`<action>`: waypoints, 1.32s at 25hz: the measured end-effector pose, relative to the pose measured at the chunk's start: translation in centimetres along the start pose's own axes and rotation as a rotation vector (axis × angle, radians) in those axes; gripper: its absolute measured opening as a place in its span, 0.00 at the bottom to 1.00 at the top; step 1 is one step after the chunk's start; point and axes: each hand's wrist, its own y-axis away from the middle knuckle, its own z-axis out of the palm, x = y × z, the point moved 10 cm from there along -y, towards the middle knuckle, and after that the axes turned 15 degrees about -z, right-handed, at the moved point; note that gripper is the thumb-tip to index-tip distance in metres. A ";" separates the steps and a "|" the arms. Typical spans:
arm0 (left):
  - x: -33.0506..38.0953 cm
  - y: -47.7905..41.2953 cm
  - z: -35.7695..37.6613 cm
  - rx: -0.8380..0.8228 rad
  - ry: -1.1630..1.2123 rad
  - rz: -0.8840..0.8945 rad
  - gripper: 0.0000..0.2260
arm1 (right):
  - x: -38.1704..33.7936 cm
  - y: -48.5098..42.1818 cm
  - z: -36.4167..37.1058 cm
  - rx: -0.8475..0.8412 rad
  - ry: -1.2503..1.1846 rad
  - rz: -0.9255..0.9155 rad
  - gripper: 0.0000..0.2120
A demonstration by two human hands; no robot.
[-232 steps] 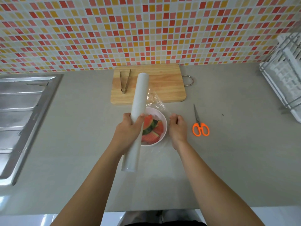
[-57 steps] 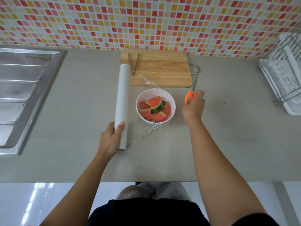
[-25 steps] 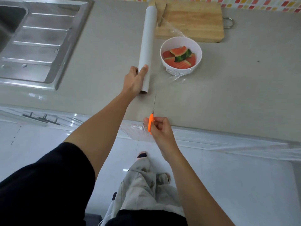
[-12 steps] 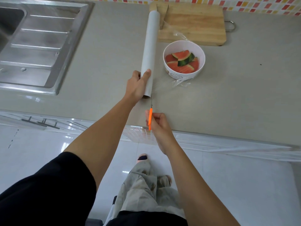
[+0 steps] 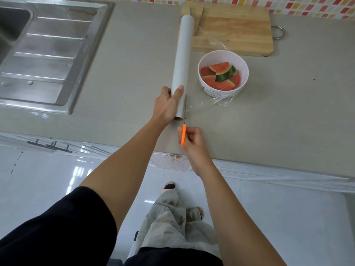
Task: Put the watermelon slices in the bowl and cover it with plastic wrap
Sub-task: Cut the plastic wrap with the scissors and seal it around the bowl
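A white bowl holding several watermelon slices stands on the grey counter, with clear plastic wrap stretched over it and crumpled at its near side. The long white wrap roll lies left of the bowl, pointing away from me. My left hand grips the roll's near end. My right hand holds orange-handled scissors, whose blades reach along the roll's right edge into the wrap.
A wooden cutting board with metal tongs lies behind the bowl. A steel sink and drainboard fill the left. The counter edge runs just behind my right wrist; tiled floor lies below.
My right hand has pushed the scissors forward, so the blades now lie beside the roll's near end. Left hand still grips the roll. The view has shifted slightly.
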 end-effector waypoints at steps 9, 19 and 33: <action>-0.1 0.0 0.1 -0.014 0.006 0.011 0.18 | 0.0 -1.8 -0.1 0.018 -0.026 0.029 0.21; -0.2 0.1 0.0 -0.032 0.014 0.008 0.14 | -0.7 -4.2 -0.7 0.046 -0.027 0.006 0.17; -0.5 0.0 -0.4 -0.040 -0.024 0.020 0.15 | -2.1 -8.4 -0.6 0.045 -0.078 -0.030 0.15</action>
